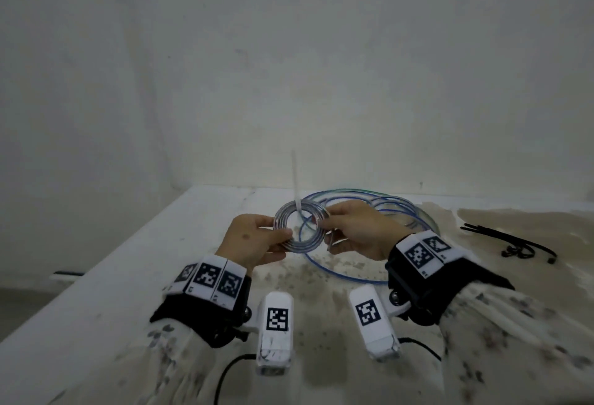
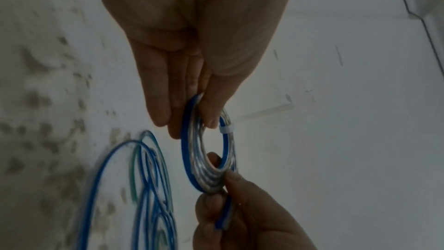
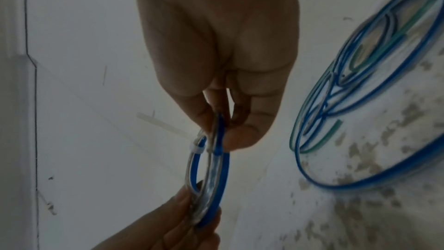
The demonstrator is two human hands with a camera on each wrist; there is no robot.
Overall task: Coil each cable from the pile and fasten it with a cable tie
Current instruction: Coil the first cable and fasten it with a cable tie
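Note:
A small coil of clear and blue cable (image 1: 300, 227) (image 2: 206, 151) (image 3: 211, 170) is held above the table between both hands. My left hand (image 1: 257, 240) (image 2: 192, 117) pinches its left side with thumb and fingers. My right hand (image 1: 356, 234) (image 3: 225, 130) pinches its right side. A white cable tie (image 1: 297, 186) (image 2: 227, 128) (image 3: 198, 148) wraps the coil's far edge, and its long tail sticks up and away. Loose blue, green and clear cables (image 1: 369, 211) (image 2: 149, 187) (image 3: 360, 83) lie piled on the table behind and under the coil.
Black cable ties (image 1: 508, 240) lie on the table at the right. The white table (image 1: 144, 260) is stained brown in the middle and right. A wall stands just behind the far edge, and the table's left edge runs diagonally.

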